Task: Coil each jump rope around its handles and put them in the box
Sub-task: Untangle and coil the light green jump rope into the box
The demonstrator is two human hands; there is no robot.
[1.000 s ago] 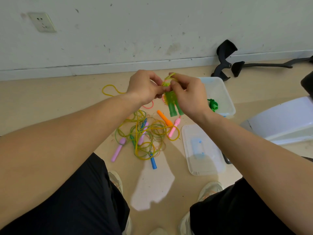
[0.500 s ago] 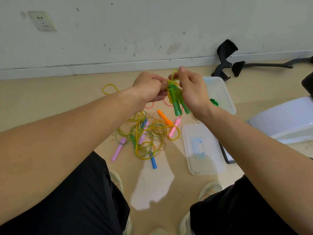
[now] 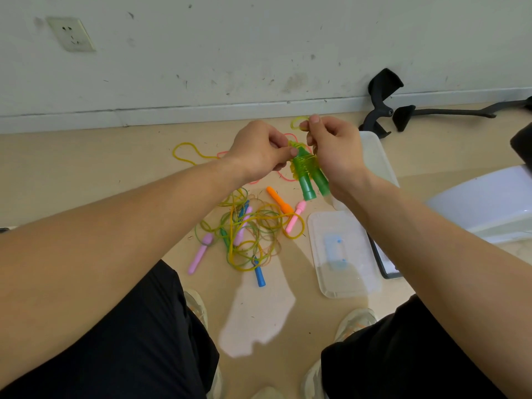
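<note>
While the two green handles [image 3: 309, 182] sat side by side between both hands, the coiling step looked close to done: the yellow-green cord [image 3: 305, 162] was wound tightly round their upper halves, and only a short loop [image 3: 298, 122] stood free above them. The left hand [image 3: 260, 151] pinched the top of the bundle with thumb and fingers. The right hand [image 3: 335, 152] curled against its far side and pinched that loose loop. The next move probably called for tucking the loop under a wrap so the coil would not spring open, then carrying the bundle to the clear plastic box [image 3: 380, 165], which lay on the floor just beyond the right hand and partly hidden by it. Its lid [image 3: 342, 283] lay nearer the person, and a tangle of other ropes [image 3: 250, 234] waited on the floor below the hands.
</note>
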